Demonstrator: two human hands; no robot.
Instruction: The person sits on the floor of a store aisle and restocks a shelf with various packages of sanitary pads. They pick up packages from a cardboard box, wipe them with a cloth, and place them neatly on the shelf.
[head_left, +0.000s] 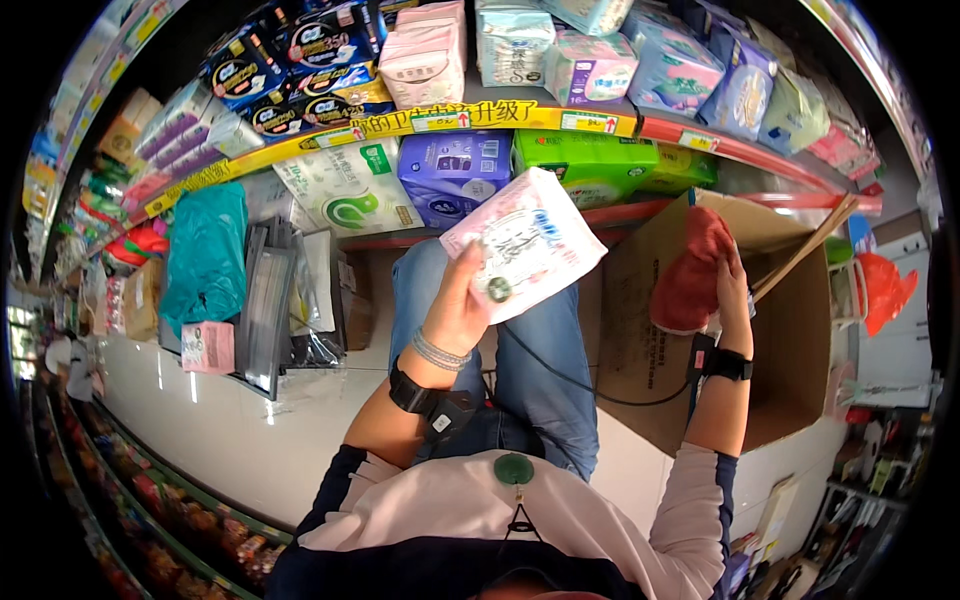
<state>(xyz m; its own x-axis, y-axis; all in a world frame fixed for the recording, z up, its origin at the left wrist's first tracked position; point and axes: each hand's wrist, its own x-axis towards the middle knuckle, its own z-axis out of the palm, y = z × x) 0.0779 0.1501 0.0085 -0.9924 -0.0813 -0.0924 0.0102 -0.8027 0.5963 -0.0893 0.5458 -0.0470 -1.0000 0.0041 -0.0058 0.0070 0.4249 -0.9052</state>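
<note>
My left hand (461, 304) grips a pink and white soft pack (525, 244) by its lower left edge, held up over my knees and in front of the lower shelf. Off to the right, my right hand (731, 281) holds a red cloth (691, 274) above the large open cardboard box (637, 330). Packs of sanitary pads stand on the shelf ahead, among them a light pink pack (424, 67) and a pale blue one (516, 49). Beneath them are a purple tissue pack (452, 169) and a green one (585, 154).
At the left, a teal plastic bag (204, 255) and a small pink pack (208, 347) lie by grey plastic trays (266, 322). A wooden stick (806, 247) leans out of the box. A cable hangs across my knees. A person (79, 367) is far left.
</note>
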